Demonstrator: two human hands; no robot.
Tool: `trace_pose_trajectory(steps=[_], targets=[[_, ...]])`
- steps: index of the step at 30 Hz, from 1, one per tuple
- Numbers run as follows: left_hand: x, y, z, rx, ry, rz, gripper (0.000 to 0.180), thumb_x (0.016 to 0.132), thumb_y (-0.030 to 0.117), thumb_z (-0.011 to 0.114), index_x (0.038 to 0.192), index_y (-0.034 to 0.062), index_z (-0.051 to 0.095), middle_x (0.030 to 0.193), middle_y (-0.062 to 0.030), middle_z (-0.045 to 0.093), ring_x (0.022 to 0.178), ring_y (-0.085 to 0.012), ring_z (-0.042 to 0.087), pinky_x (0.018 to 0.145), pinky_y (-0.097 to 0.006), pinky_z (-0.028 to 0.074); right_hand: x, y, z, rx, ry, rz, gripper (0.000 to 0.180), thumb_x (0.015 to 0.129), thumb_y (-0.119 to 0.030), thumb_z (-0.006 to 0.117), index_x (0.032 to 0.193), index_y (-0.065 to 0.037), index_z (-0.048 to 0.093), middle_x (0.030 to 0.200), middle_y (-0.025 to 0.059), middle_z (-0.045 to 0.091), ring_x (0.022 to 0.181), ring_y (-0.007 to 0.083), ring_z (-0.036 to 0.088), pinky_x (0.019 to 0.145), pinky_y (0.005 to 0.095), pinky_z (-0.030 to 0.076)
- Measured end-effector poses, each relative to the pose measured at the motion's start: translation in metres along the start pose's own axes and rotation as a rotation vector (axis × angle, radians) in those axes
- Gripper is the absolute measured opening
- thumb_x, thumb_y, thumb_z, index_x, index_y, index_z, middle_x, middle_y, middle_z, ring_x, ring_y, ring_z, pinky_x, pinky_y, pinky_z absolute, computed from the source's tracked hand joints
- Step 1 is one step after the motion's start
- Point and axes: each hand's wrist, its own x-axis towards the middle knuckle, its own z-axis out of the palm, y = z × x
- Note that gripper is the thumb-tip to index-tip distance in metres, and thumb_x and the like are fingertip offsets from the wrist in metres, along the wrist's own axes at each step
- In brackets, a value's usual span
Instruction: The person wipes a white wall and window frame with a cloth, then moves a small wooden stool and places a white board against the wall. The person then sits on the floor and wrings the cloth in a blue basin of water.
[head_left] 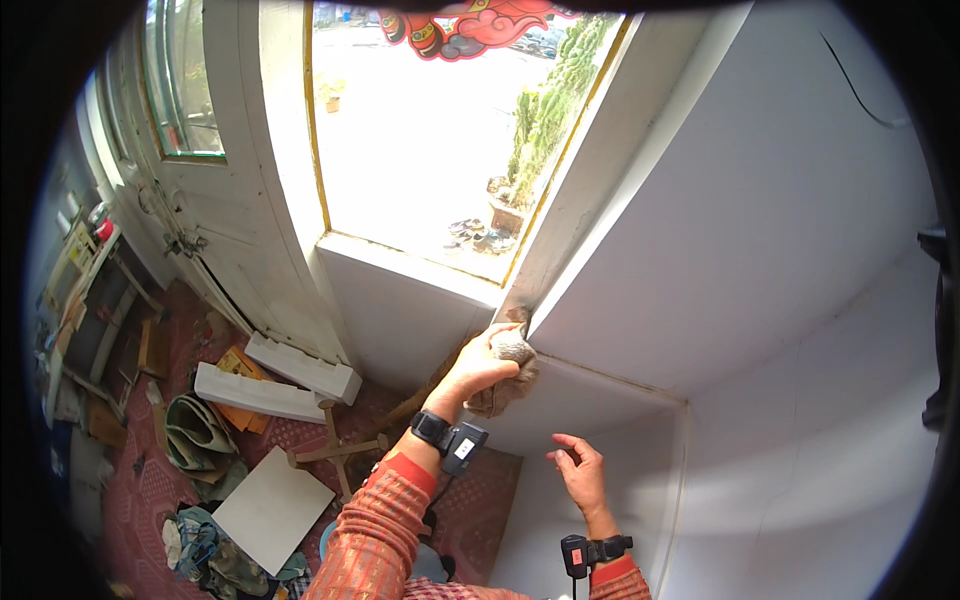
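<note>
A white wall (pixel 760 220) fills the view from twelve to four o'clock, with a window (pixel 430 130) at eleven o'clock and a white door (pixel 215 200) at ten. Below, a red floor (pixel 150 480) at eight o'clock carries white blocks (pixel 275 380) and a white tile (pixel 272 508). Near centre, the left hand (pixel 480 365) is clamped on a brownish rag (pixel 508 385), pressing it against the corner where window frame meets ledge (pixel 590 400). At five o'clock the right hand (pixel 580 470) hovers above the ledge, fingers loosely apart, holding nothing.
</note>
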Motion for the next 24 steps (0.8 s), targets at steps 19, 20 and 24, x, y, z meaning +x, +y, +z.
trace_pose_trajectory(steps=[19,20,24], targets=[[0.037,-0.013,-0.006,0.459,0.197,0.513,0.062,0.065,-0.012,0.065,0.12,0.0148,0.061,0.129,-0.0164,0.047,0.126,-0.0355,0.042,0.11,-0.042,0.036,-0.006,0.028,0.002,0.085,0.008,0.189,0.024,0.095,-0.002,0.056,0.116,-0.001,0.066,0.111,0.0067,0.069,0.089,0.0138,0.07,0.07,0.0245,0.054],[0.04,-0.027,-0.008,0.451,0.205,0.521,0.059,0.066,-0.013,0.065,0.118,0.0147,0.062,0.128,-0.016,0.047,0.125,-0.0356,0.043,0.11,-0.041,0.036,-0.006,0.034,0.003,0.105,0.017,0.222,0.024,0.095,-0.002,0.056,0.116,-0.001,0.066,0.111,0.0069,0.069,0.089,0.014,0.07,0.07,0.0246,0.054],[0.041,-0.089,-0.015,0.468,0.298,0.452,0.05,0.069,-0.011,0.071,0.111,0.0147,0.066,0.124,-0.014,0.047,0.119,-0.0323,0.049,0.105,-0.037,0.04,0.0,0.059,0.009,0.095,0.016,0.285,0.024,0.095,-0.002,0.057,0.117,-0.001,0.066,0.108,0.0052,0.07,0.087,0.0108,0.069,0.07,0.0237,0.054]])
